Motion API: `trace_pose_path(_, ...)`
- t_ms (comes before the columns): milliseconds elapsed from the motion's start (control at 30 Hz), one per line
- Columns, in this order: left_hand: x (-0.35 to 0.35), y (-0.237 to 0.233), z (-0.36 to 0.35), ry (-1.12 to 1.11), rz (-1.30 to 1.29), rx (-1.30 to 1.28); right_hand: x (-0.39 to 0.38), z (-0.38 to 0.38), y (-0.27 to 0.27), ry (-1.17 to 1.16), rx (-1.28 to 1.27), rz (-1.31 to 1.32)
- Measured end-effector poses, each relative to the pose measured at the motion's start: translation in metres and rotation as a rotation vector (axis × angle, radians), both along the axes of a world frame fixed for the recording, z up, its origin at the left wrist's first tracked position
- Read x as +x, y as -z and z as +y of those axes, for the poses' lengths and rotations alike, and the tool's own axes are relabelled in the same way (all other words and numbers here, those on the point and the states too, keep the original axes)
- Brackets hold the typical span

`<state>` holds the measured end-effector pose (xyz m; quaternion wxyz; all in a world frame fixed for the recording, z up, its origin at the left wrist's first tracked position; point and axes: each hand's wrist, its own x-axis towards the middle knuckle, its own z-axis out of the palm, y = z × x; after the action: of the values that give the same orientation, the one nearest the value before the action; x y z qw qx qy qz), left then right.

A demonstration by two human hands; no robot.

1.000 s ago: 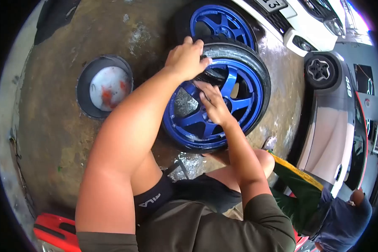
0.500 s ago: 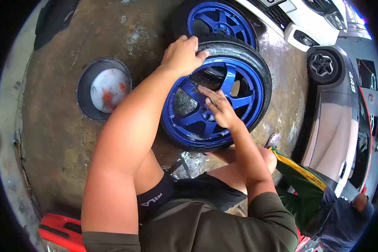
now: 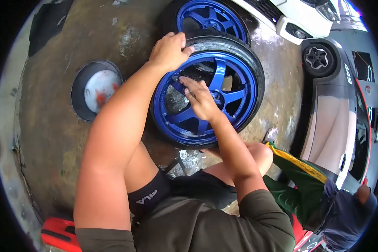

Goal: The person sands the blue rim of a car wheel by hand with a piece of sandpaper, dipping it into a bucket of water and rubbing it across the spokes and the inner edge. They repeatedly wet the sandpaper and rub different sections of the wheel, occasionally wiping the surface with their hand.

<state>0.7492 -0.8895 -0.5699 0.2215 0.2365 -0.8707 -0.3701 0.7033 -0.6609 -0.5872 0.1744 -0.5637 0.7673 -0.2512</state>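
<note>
A blue multi-spoke wheel [image 3: 219, 74] with a wet black tire stands tilted before me. My left hand [image 3: 169, 52] grips the upper left of the tire, its fingers over the tread and its thumb on the sidewall. Inside the rim, my right hand [image 3: 200, 100] presses against a left-hand spoke, fingers together. Something small and dark seems to be under its fingertips, too hidden to make out. Suds cling to the lower rim.
A dark bucket [image 3: 77, 93] of soapy water stands left of the wheel. Behind it lies a second blue wheel [image 3: 219, 26]. At the right are a white car [image 3: 299, 30], a grey car [image 3: 332, 122] and a person in green trousers [image 3: 286, 178].
The whole view has shifted, so the wheels and bucket appear farther left. My right hand has moved slightly up and left relative to the rim. My left hand keeps its hold.
</note>
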Motion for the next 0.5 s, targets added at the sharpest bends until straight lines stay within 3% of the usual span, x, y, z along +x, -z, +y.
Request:
trace_pose_path(67,0.005,0.004,0.000,0.009,-0.015,0.022,-0.003,0.015,0.000,0.022,-0.024,-0.030)
trace_pose_path(133,0.006,0.008,0.003,0.006,0.007,0.000,-0.014,0.049,-0.005,0.113,0.160,0.063)
trace_pose_path(267,0.008,0.006,0.003,0.025,0.022,-0.012,0.013,0.024,-0.001,0.214,0.117,0.186)
trace_pose_path(333,0.006,0.001,-0.002,0.041,0.004,0.008,0.022,0.018,0.034,0.243,-0.102,0.183)
trace_pose_path(400,0.007,0.006,0.002,0.027,-0.006,0.028,0.024,0.030,0.024,0.246,0.016,0.139)
trace_pose_path(500,0.005,0.006,0.002,0.023,0.003,0.010,0.020,0.038,-0.007,0.198,0.292,0.486)
